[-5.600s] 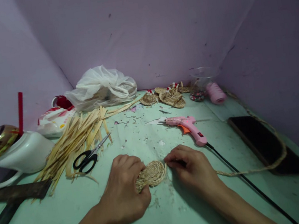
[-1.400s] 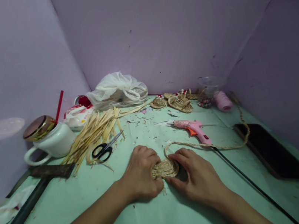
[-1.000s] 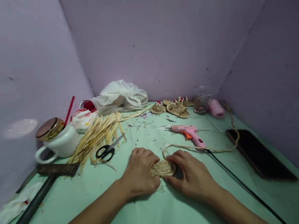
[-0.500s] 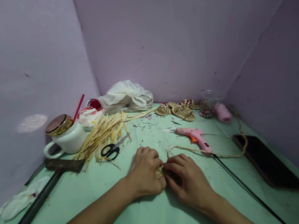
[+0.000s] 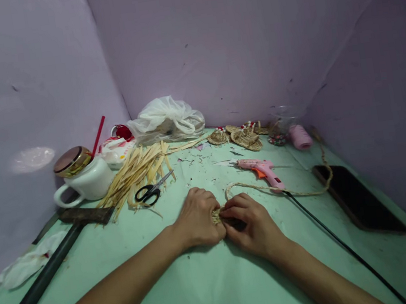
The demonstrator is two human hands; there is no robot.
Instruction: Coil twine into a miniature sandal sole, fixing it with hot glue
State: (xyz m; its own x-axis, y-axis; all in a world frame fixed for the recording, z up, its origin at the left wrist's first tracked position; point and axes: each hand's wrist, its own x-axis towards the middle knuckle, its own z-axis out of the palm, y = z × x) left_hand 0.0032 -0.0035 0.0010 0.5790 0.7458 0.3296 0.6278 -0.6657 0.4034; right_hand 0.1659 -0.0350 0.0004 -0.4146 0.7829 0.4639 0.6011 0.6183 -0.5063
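Observation:
Near the middle of the green tabletop, my left hand (image 5: 200, 218) is wrapped round a small coil of braided straw (image 5: 216, 216); most of the coil is hidden by the fingers. My right hand (image 5: 250, 223) pinches at the coil's right edge, thumb and fingertips close together. A loose straw braid (image 5: 285, 191) runs from behind my right hand, curves past the glue gun and rises at the right. Just beyond my hands lies a pink glue gun (image 5: 261, 169) with an orange trigger. Black-handled scissors (image 5: 150, 194) rest to the left.
A hammer (image 5: 86, 216) and a white mug (image 5: 91, 181) with a gold-rimmed lid stand left. Straw strips (image 5: 135, 169), a plastic bag (image 5: 167, 119), coiled straw pieces (image 5: 244, 138) and pink thread (image 5: 300, 136) line the back. A phone (image 5: 360, 199) and black cord (image 5: 338, 238) lie right.
The whole view has shifted, so everything sits slightly higher in the picture. Both hands stay on the straw coil, with the right fingers moved only a little.

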